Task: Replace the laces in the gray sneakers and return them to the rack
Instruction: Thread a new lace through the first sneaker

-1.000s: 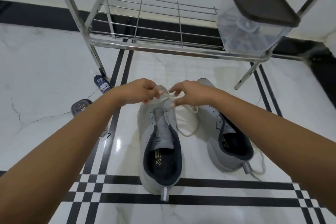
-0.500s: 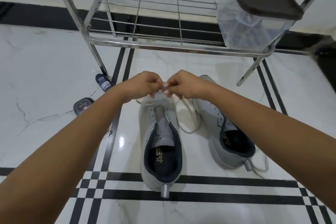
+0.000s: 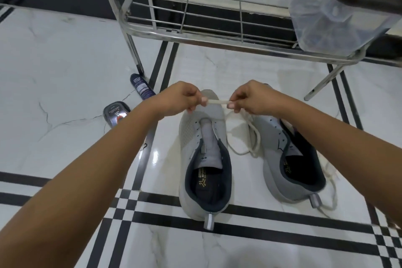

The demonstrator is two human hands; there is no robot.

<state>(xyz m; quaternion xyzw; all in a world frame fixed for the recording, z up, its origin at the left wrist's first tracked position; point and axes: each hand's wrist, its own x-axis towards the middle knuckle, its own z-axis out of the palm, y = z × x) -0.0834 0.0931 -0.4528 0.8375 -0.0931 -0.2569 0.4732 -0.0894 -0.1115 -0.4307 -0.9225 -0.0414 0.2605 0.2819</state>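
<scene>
Two sneakers point(image 3: 189, 134) point(image 3: 274, 160), one rack point(image 3: 195, 36), two dark containers point(image 3: 142, 86) point(image 3: 116, 113) (on floor).

A dark bottle point(image 3: 142, 87) lay on the marble floor point(image 3: 54, 61) at ten o'clock, a tin point(image 3: 116, 113) at nine; a clear box point(image 3: 330, 22) stood at two.

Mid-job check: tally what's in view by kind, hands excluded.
Gray sneakers: 2
Off-white lace strands: 2 (may be one lace)
Dark containers on floor: 2
Metal rack: 1
Clear lidded box: 1
Total: 8
</scene>
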